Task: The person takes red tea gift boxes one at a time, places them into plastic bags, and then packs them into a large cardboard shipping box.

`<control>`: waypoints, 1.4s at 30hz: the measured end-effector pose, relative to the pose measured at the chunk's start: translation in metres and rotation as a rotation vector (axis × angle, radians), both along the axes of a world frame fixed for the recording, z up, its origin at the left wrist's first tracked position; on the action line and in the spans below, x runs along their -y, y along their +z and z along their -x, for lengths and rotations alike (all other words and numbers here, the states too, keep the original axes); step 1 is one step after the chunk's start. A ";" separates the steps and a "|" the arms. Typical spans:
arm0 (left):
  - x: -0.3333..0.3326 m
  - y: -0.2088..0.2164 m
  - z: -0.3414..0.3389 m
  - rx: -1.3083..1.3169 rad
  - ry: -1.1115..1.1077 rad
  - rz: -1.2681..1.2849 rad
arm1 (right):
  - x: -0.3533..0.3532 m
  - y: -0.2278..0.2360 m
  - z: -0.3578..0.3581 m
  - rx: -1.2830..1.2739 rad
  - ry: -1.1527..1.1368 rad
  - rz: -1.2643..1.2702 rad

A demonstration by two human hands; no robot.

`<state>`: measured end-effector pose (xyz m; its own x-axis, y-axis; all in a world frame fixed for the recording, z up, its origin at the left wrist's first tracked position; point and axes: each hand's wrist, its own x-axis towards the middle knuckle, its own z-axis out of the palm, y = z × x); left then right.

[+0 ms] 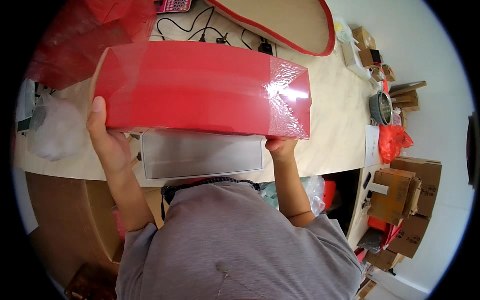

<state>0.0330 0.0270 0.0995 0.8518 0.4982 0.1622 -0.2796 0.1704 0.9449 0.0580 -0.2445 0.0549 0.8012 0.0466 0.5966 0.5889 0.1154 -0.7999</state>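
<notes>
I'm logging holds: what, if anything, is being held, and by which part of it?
A red box: the left grip holds its left end near the lower corner, the right grip its lower edge near the right end.

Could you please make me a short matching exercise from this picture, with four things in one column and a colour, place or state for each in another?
Things
1. box
2. calculator
3. bowl
4. plastic bag

Descriptions
A. pink, at the top edge of the view
B. whitish, to the left of the left hand
C. red, held between the left hand and the right hand
D. round, toward the right of the view

Pairs: 1-C, 2-A, 3-D, 4-B
</notes>
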 end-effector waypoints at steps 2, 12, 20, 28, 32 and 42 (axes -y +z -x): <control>0.001 -0.001 -0.001 -0.002 0.012 0.036 | 0.002 -0.004 0.001 -0.005 -0.020 0.000; 0.006 0.005 -0.001 -0.020 0.048 0.053 | -0.004 -0.003 0.001 -0.024 -0.149 0.010; 0.002 0.000 -0.003 -0.001 0.054 0.030 | -0.007 0.002 0.002 -0.062 -0.094 -0.060; -0.036 -0.074 0.003 0.076 -0.263 0.133 | 0.002 -0.032 0.018 -0.151 -0.048 0.041; -0.076 -0.119 0.007 -0.311 -0.635 -0.403 | 0.027 -0.044 0.026 -0.478 0.176 0.320; -0.058 -0.119 -0.024 -0.107 -0.518 0.254 | 0.007 0.022 -0.054 -0.070 0.168 0.530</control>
<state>0.0571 0.0849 -0.0197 0.9997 0.0248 -0.0079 -0.0051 0.4847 0.8747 0.1123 -0.2513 0.0766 0.7938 0.4559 0.4026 0.5405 -0.2252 -0.8107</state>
